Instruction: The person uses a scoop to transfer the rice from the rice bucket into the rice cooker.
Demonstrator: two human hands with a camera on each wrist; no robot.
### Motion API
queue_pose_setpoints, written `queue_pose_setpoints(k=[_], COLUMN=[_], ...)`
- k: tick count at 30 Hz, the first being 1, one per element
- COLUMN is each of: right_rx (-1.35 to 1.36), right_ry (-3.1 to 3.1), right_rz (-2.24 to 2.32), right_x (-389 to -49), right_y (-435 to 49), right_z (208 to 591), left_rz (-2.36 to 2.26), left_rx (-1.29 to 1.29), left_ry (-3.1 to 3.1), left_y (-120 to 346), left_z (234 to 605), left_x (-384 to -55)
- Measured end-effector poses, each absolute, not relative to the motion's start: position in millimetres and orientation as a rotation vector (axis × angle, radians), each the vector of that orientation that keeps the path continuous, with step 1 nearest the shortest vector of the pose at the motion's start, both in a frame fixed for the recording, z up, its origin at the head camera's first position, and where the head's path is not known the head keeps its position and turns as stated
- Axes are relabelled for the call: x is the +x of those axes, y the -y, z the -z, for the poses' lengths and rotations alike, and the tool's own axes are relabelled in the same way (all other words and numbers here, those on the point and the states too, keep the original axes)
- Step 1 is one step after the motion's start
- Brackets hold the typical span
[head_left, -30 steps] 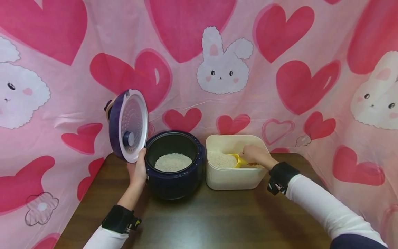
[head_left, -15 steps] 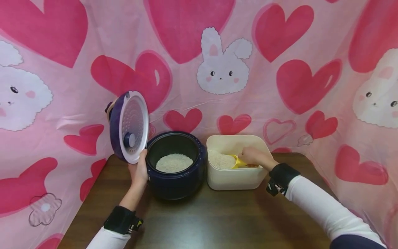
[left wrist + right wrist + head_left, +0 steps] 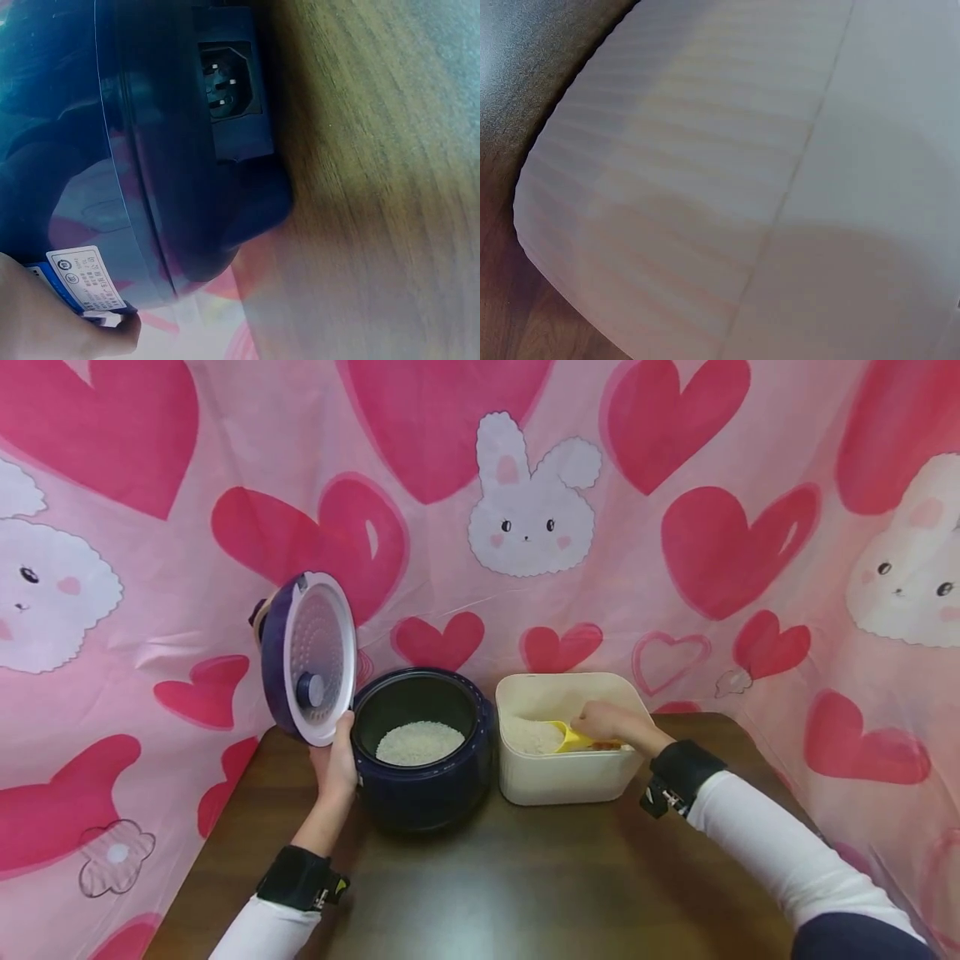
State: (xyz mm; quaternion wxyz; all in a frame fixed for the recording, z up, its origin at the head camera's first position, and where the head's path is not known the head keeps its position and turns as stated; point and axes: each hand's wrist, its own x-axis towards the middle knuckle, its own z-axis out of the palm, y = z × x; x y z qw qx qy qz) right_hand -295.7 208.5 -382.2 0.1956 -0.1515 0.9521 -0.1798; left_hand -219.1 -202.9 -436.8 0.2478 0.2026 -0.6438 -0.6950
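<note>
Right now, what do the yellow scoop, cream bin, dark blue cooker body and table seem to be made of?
Yellow scoop: likely plastic, smooth-looking and evenly coloured.
Cream bin: probably moulded plastic, rather matte, with a ribbed wall.
Dark blue cooker body: apparently plastic, glossy, showing reflections.
Table: wood or wood-look laminate, streaky grain with a soft sheen; I cannot tell which.

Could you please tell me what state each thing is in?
Rice cooker: open, upright, partly filled with rice.
Lid: off, held on edge by the left hand.
Power socket: unplugged.
Cream bin: open, holding rice.
Yellow scoop: in the bin, held by the right hand.
</note>
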Motion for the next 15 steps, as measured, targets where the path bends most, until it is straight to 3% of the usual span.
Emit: queue_pose_setpoints(k=[15], right_rx=[-0.326], right_ry=[-2.640], right_rz=[0.676], right_x=[-297], right_y=[-226], right_z=[371], left_rz=[1.890], left_rx=[0.551], left_ry=[1.768], left_y=[203], left_z=[437], left_x=[-216])
